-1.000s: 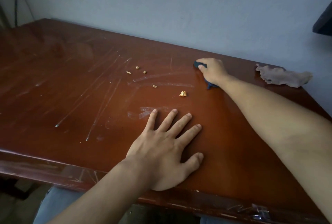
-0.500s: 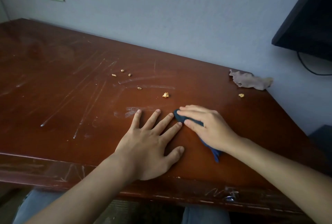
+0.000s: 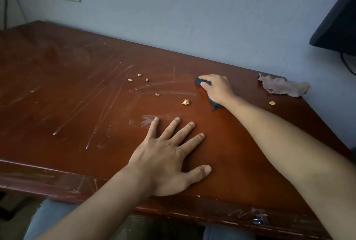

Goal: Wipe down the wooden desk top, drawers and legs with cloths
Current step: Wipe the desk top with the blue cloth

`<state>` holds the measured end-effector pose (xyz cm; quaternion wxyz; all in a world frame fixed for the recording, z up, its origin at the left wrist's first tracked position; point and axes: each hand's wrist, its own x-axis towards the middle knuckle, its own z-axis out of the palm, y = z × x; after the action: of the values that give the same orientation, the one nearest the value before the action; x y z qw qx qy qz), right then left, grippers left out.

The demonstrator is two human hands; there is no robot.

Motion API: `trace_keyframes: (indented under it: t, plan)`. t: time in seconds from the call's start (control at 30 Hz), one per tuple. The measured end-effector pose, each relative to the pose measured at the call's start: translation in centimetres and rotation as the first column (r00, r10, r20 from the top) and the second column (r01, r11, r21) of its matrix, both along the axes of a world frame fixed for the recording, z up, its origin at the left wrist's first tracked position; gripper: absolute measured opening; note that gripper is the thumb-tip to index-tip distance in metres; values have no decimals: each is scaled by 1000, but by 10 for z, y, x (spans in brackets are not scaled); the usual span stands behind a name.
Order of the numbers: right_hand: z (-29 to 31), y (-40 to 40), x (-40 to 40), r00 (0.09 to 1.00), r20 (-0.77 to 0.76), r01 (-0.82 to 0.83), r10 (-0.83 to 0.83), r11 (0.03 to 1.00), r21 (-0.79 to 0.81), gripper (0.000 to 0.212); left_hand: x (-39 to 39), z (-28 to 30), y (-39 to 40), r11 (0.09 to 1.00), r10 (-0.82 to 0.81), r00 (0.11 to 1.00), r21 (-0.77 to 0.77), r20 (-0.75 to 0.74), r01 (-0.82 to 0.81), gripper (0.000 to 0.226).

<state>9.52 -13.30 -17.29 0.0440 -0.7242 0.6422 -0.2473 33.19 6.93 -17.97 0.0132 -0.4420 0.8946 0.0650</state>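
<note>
Evidently the right hand (image 3: 216, 89) works far out toward the wall, its grip curled round a dark blue cloth (image 3: 200, 81) and pressing it flat onto the tabletop (image 3: 57, 85), so the reach covers the back strip. The left hand (image 3: 169, 160) lies flat near the front edge, fingers spread and holding nothing, likely bracing the lean. Crumbs (image 3: 185, 102) and pale streaks sit between the hands, unwiped. A second, tan cloth (image 3: 281, 86) waits crumpled by the wall, well apart from both hands.
</note>
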Motion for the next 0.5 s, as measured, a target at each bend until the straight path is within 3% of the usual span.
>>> trace_keyframes:
  t: [0.17, 0.37, 0.5]
  plan:
    - [0, 17, 6, 1000, -2, -25, 26, 1000, 15, 33, 0, 0, -1, 1000, 3, 1000, 8, 12, -3, 88]
    - [-2, 111, 11, 981, 37, -190, 189, 982, 14, 33, 0, -1, 0, 1000, 2, 1000, -1, -19, -2, 89]
    - [-5, 163, 5, 956, 62, -291, 287, 955, 54, 36, 4, 1, 0, 1000, 12, 982, -12, -187, -15, 79]
